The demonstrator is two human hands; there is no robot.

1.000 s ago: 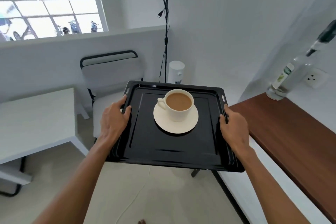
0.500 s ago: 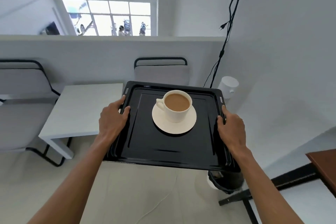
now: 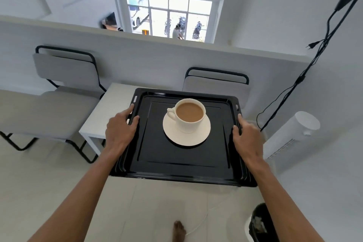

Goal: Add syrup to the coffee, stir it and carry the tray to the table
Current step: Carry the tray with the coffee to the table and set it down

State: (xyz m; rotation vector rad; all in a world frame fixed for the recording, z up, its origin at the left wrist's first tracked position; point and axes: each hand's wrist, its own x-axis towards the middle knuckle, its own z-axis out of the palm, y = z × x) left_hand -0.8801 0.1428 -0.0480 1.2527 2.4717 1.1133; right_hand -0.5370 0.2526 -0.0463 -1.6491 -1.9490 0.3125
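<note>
I hold a black tray [image 3: 182, 165] in the air in front of me. My left hand [image 3: 120, 129] grips its left rim and my right hand [image 3: 247, 137] grips its right rim. On the tray stands a white cup of milky coffee [image 3: 189, 114] on a white saucer [image 3: 186, 137], upright, handle to the left. A small white table [image 3: 107, 116] lies just beyond and left of the tray, partly hidden by it.
Grey chairs with black frames stand left of the table [image 3: 59, 100] and behind it [image 3: 218, 86]. A white appliance [image 3: 294, 133] and hanging black cables [image 3: 306, 76] are at right. A black bin [image 3: 261, 222] sits on the floor at lower right. My bare foot [image 3: 178, 231] shows below.
My view has swung left: the brown counter and bottle are gone, and the white table and chairs have come in front of the tray. Both hands keep their grip.
</note>
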